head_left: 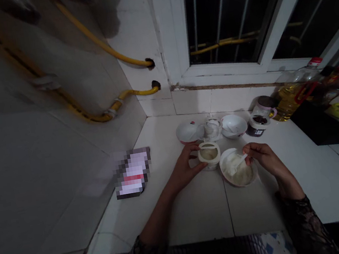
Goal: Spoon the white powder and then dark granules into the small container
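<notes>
We see one pale open jar (pixel 214 165) just beside a round bowl (pixel 227 153) of white powder (pixel 232 163); a white spoon (pixel 240 161) slants into it.

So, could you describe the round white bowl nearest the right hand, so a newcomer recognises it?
On the white tiled counter below the barred window, find the round, off-white container in the left hand. The round white bowl stands to its right. Unlike the two round white bowls behind, it holds whitish powdery contents, and the white spoon in the right hand dips in.
</notes>
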Motion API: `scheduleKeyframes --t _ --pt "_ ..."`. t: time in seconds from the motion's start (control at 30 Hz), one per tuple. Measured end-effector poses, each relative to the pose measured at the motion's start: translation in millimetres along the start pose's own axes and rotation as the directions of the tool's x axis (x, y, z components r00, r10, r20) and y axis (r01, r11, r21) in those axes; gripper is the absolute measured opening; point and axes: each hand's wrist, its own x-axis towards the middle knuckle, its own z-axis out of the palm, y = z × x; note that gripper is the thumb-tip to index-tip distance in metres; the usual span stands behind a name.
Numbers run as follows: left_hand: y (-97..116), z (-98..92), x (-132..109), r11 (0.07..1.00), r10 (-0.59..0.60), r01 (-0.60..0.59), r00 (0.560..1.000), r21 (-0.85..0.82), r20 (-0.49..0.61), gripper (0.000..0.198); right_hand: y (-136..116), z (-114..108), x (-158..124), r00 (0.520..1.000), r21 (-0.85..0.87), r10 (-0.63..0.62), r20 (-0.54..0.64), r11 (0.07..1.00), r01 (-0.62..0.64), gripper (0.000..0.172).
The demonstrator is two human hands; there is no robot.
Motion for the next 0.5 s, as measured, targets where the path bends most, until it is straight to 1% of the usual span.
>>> scheduleKeyframes --t 0.17,0.33,0.5 --pt "1.3 0.2 0.1 1.0 -0.001 0.002 1.0 0.004 -0.002 0.037 1.1 -4.6 1.3 0.996 0.037 0.043 -0.072 0.998 -0.041 0.034" --pt "0.6 0.5 0.1 1.0 -0.008 0.008 1.0 -0.004 -0.006 0.038 1.7 -7.5 2.3 0.992 0.063 0.058 -0.114 0.997 -0.051 0.03" --pt "-1.0 1.3 0.3 1.0 -0.005 0.004 1.0 -0.011 -0.018 0.038 4.3 -8.9 3.3 0.984 0.136 0.085 -0.155 0.989 -0.064 0.028"
